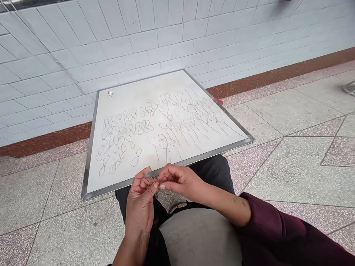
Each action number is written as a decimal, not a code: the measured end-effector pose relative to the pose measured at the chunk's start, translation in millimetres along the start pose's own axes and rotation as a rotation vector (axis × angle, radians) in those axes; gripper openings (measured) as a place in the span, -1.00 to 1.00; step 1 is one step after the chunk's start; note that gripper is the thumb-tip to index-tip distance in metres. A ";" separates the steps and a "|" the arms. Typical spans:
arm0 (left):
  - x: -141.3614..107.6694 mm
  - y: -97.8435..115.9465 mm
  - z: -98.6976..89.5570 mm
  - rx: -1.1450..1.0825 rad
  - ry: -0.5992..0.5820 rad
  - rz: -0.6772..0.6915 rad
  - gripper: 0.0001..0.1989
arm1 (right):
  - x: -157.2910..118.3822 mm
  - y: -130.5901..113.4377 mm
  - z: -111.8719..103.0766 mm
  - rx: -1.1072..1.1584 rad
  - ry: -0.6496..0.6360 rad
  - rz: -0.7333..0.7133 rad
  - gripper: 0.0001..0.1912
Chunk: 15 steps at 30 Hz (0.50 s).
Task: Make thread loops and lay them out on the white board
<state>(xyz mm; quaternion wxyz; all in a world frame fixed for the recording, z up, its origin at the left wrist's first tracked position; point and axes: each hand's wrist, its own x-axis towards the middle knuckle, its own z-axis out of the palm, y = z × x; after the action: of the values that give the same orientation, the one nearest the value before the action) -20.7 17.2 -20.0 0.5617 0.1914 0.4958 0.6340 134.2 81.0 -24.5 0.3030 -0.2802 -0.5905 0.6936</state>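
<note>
Both hands meet just past the near edge of a white board (124,99) with a metal rim. My left hand (143,195) is closed, its thumb and finger pinching a thin dark wire (166,191); a tan wrap covers one fingertip. My right hand (180,180) pinches the same wire close beside the left thumb. Part of the wire curves below the fingers. On the board lie several thin wire pieces: figure-eight loops (135,157) on the left, and single loops with long tails (167,146) in the middle and right.
A small white and red object (110,94) sits at the board's far left corner. White wall tiles (149,37) rise behind the board. The speckled floor (266,122) extends on both sides. A round metal thing (349,88) shows at the right edge.
</note>
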 end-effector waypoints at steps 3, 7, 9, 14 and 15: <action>-1.0 -0.7 -0.2 0.075 0.033 0.071 -0.53 | 0.1 1.2 3.5 -0.114 0.059 -0.009 -0.93; -1.8 -0.7 1.7 0.095 0.081 0.105 -0.53 | -0.3 3.5 7.0 -0.311 0.090 -0.095 -0.96; -1.5 0.0 3.2 0.101 0.100 0.104 -0.51 | -1.2 8.2 9.2 -0.398 0.098 -0.143 -0.89; 0.7 1.3 3.9 0.097 0.111 0.088 -0.49 | -3.6 21.5 13.4 -0.555 0.112 -0.223 -0.80; 1.1 1.4 3.4 0.089 0.110 0.082 -0.48 | -3.9 22.2 13.7 -0.554 0.104 -0.217 -0.80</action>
<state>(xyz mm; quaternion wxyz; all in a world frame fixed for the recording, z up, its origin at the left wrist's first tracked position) -19.0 19.8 -17.7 0.4982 0.2011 0.5454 0.6434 124.6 66.5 -44.3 0.3171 -0.3229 -0.7674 0.4542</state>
